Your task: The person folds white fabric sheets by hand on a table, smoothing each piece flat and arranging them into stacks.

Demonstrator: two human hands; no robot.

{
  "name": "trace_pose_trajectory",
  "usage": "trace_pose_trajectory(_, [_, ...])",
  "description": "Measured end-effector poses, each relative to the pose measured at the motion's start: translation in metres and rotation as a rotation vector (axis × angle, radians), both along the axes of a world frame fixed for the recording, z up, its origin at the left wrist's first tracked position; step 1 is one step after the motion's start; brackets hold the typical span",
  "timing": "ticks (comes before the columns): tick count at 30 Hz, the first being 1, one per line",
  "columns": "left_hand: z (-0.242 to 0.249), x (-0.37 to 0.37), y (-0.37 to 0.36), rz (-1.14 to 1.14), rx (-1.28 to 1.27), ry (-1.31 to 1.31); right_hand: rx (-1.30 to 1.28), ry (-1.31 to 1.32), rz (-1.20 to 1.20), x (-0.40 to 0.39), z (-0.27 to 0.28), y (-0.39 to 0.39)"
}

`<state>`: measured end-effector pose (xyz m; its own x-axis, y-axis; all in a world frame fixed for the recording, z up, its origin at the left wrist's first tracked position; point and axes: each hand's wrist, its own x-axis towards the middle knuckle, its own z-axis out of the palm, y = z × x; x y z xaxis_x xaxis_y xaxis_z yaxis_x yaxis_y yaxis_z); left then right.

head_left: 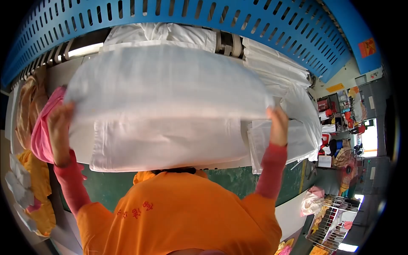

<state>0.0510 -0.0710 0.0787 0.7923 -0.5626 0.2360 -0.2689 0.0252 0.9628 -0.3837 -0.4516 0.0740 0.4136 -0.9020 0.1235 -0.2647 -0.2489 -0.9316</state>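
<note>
A white cloth [170, 85], blurred by motion, is stretched between my two hands above the work surface. My left hand [60, 127] grips its left corner, beside a pink cloth. My right hand [278, 125] is closed on the right corner. Under the raised cloth lies a folded white cloth [170, 146] near the front edge of the surface. More white cloths [280, 138] lie beside and beneath my right wrist.
A blue slotted guard [204, 10] spans the far side, above rollers with white fabric on them. Pink cloth [42, 127], brown cloth [32, 102] and orange cloth [38, 187] lie at the left. A wire rack [333, 221] stands at the lower right.
</note>
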Motion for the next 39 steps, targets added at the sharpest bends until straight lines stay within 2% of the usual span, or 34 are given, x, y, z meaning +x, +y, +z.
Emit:
trace_pose_trajectory(1, [-0.019,-0.016,0.014,-0.022,0.052,0.024,0.046,0.140,0.019,-0.017,-0.022,0.011])
trace_pose_trajectory(2, [-0.037,-0.034,0.027,-0.028,0.201,0.149,0.132,0.169,0.041,-0.026,-0.037,0.031])
trace_pose_trajectory(3, [-0.068,-0.045,0.044,-0.053,0.270,0.223,0.052,0.212,0.065,-0.046,-0.077,0.044])
trace_pose_trajectory(4, [-0.106,-0.054,0.062,-0.098,0.309,0.184,-0.028,0.255,0.090,-0.063,-0.114,0.054])
trace_pose_trajectory(5, [-0.113,-0.067,0.066,-0.169,0.460,0.176,-0.067,0.305,0.082,-0.071,-0.124,0.062])
trace_pose_trajectory(6, [-0.117,-0.077,0.068,-0.119,0.508,0.273,-0.107,0.354,0.074,-0.076,-0.132,0.071])
trace_pose_trajectory(7, [-0.114,-0.079,0.066,-0.050,0.603,0.061,-0.147,0.402,0.068,-0.077,-0.135,0.078])
trace_pose_trajectory(8, [-0.105,-0.078,0.061,0.021,0.693,-0.155,-0.313,0.510,0.049,-0.067,-0.122,0.079])
trace_pose_trajectory(10, [-0.049,-0.087,0.012,0.141,0.864,-0.684,-0.658,0.706,0.008,-0.025,-0.070,0.068])
trace_pose_trajectory(12, [-0.037,-0.080,-0.023,0.016,0.750,-0.715,-0.701,0.565,0.153,0.022,-0.047,0.060])
trace_pose_trajectory(14, [-0.034,-0.097,-0.063,-0.182,0.621,-0.768,-0.564,0.308,0.412,0.071,-0.043,0.072])
trace_pose_trajectory(16, [-0.041,-0.122,-0.088,-0.391,0.699,-0.819,-0.539,0.255,0.653,0.098,-0.052,0.097])
trace_pose_trajectory(18, [-0.066,-0.136,-0.085,-0.482,0.802,-0.882,-0.537,0.238,0.615,0.097,-0.054,0.097])
trace_pose_trajectory(20, [-0.094,-0.135,-0.070,-0.473,0.830,-0.778,-0.477,0.209,0.495,0.089,-0.062,0.075])
trace_pose_trajectory(22, [-0.103,-0.135,-0.061,-0.445,0.864,-0.640,-0.428,0.180,0.476,0.083,-0.071,0.034])
trace_pose_trajectory(25, [-0.101,-0.137,-0.063,-0.455,0.884,-0.638,-0.192,0.132,0.667,0.102,-0.086,0.013])
trace_pose_trajectory(28, [-0.105,-0.136,-0.064,-0.448,0.913,-0.613,0.057,0.264,0.709,0.108,-0.082,0.013])
trace_pose_trajectory(29, [-0.104,-0.135,-0.062,-0.452,0.928,-0.591,-0.194,0.441,0.745,0.107,-0.074,0.005])
trace_pose_trajectory(32, [-0.100,-0.123,-0.059,-0.427,0.874,-0.644,-0.427,0.623,0.774,0.092,-0.074,-0.016])
trace_pose_trajectory(34, [-0.107,-0.079,-0.059,-0.458,0.731,-0.402,-0.606,0.833,0.831,0.069,-0.082,-0.049])
trace_pose_trajectory(35, [-0.113,-0.048,-0.060,-0.475,0.654,-0.283,-0.469,0.991,0.764,0.061,-0.081,-0.063])
trace_pose_trajectory(36, [-0.119,-0.019,-0.063,-0.277,0.639,-0.035,-0.327,1.143,0.687,0.056,-0.079,-0.075])
trace_pose_trajectory(37, [-0.136,0.021,-0.068,-0.142,0.605,-0.440,-0.226,0.988,0.647,0.055,-0.088,-0.090])
trace_pose_trajectory(39, [-0.187,0.124,-0.077,0.016,0.509,-0.625,-0.029,0.676,0.563,0.066,-0.121,-0.125])
